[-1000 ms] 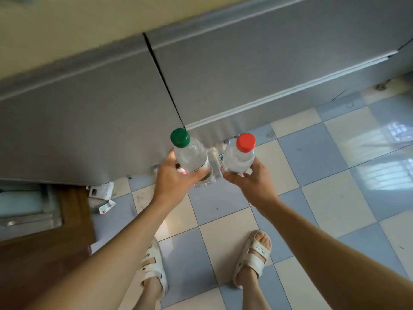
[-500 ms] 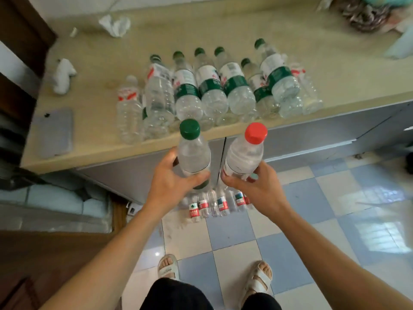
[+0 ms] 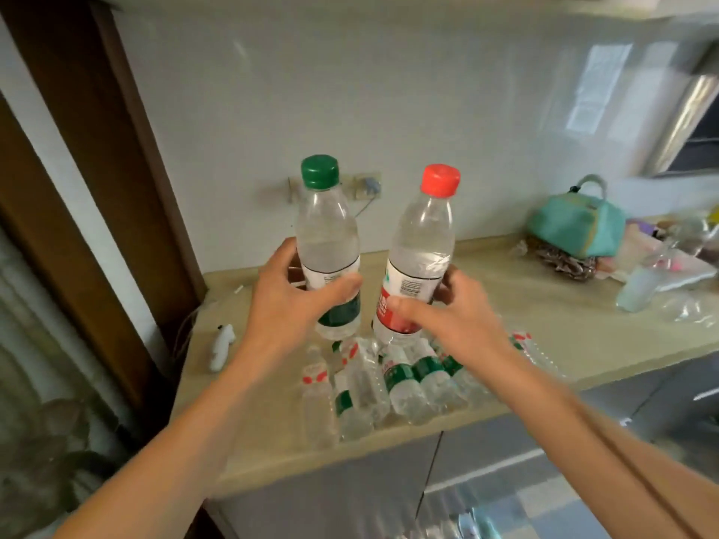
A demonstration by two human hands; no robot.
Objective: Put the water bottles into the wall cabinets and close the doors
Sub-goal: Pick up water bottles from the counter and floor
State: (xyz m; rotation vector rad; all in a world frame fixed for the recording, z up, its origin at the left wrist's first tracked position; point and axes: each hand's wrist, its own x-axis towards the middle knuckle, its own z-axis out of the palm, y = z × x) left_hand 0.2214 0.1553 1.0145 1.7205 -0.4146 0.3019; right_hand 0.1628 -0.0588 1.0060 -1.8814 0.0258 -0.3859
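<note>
Since a second before, both bottles had risen from near the floor to above the desk [image 3: 505, 305]. The left hand [image 3: 288, 301] kept its grip closed round the green-capped bottle [image 3: 328, 243], the right hand [image 3: 455, 313] round the red-capped bottle [image 3: 422, 250]; the wall cabinets, probably next, lay out of view, more bottles [image 3: 389, 383] waiting below

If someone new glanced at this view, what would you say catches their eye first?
Two upright water bottles held up at the centre: a green-capped bottle in the left hand and a red-capped bottle in the right hand, each in a firm grip. Below them, a row of bottles lies on the beige counter, and a teal bag sits at its far right.
</note>
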